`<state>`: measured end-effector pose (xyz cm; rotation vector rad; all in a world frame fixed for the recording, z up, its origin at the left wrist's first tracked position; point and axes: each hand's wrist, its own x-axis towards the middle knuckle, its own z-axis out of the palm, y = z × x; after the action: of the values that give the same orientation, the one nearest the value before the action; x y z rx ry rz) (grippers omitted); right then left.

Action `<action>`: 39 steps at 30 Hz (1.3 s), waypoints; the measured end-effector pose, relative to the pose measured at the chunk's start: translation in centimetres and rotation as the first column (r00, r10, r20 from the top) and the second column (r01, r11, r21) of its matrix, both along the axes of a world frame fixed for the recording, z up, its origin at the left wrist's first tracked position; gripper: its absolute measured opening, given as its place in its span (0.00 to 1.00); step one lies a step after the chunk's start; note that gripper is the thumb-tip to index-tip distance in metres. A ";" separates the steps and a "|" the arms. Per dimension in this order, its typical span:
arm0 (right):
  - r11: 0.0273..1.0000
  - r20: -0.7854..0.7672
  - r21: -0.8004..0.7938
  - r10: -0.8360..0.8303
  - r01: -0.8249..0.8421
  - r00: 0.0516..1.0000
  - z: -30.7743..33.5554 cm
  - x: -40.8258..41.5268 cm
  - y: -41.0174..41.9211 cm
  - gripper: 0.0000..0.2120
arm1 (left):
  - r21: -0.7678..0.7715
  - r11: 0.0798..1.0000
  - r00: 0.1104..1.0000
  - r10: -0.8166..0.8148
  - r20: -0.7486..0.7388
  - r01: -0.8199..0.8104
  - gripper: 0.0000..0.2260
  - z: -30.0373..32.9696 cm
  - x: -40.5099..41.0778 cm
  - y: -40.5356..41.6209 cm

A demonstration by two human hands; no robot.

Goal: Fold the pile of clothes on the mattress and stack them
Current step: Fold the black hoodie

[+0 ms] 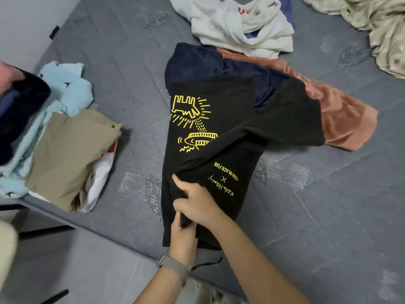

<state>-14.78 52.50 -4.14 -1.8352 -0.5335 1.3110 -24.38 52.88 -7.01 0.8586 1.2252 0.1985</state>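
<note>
A black T-shirt (pixel 219 132) with yellow drawings and lettering lies partly folded on the grey mattress (pixel 306 216). My left hand (pixel 183 235), with a watch on its wrist, grips the shirt's near edge from below. Just above it, my right hand (pixel 195 201) pinches a gathered fold of the same shirt. Under the black shirt lie a navy garment (pixel 197 62) and a rust-orange one (pixel 341 115).
A white and purple heap (pixel 241 25) sits at the back, a cream blanket (pixel 372 25) at the far right. On the left lie light blue (pixel 68 88), khaki (pixel 68 154) and white clothes, with another person's hand (pixel 8 73) on a dark garment (pixel 19 115).
</note>
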 end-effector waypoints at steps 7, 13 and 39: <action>0.990 0.181 -0.057 0.134 -0.126 0.974 -6.6 -1.7 1.1 0.18 | -0.410 0.839 0.924 0.256 -0.284 -0.358 0.16 -6.5 -6.4 4.2; 0.932 0.829 -0.270 0.098 0.240 0.550 -9.9 9.7 -4.9 0.44 | -0.118 0.884 0.798 0.341 -0.497 -0.452 0.07 -8.6 -6.6 5.0; 0.948 0.819 -0.242 0.313 -0.205 0.481 -9.2 24.6 18.5 0.25 | -0.247 0.852 0.624 -0.509 -0.593 0.461 0.15 -12.4 -4.9 11.1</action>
<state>9.83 71.04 -13.30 -2.5258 -1.3319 0.4788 -29.28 64.02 -19.44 1.2195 1.5600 -0.6456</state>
